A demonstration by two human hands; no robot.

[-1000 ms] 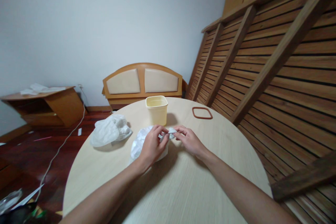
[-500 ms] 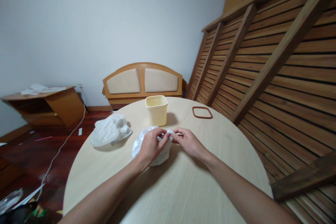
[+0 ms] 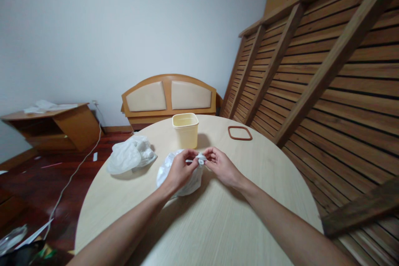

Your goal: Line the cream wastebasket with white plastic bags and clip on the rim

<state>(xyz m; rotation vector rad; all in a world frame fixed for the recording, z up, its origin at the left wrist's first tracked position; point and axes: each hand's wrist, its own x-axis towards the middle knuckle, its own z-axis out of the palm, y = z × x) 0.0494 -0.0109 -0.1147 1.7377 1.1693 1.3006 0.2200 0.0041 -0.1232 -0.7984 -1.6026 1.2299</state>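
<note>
A white plastic bag (image 3: 190, 185) rests on the round table, its top bunched into a twisted knot. My left hand (image 3: 182, 169) pinches the knot from the left, its palm over part of the bag. From the right, my right hand (image 3: 222, 167) grips the same knot between thumb and fingers. Just beyond the hands stands an upright yellow square container (image 3: 186, 133) with an open top. To the left lies another crumpled white bag (image 3: 131, 156). A brown rounded-square ring (image 3: 240, 133) lies flat at the back right.
The round table's (image 3: 249, 216) edge curves around the work. A slatted wooden frame (image 3: 311, 91) leans along the right side. Behind the table is a headboard (image 3: 168, 95); a low cabinet (image 3: 71, 126) and a cable (image 3: 67, 185) are at the left.
The fingers of both hands have shifted slightly around the bag's knot, and more of the knot now shows between them. The container, ring and other bag have not moved.
</note>
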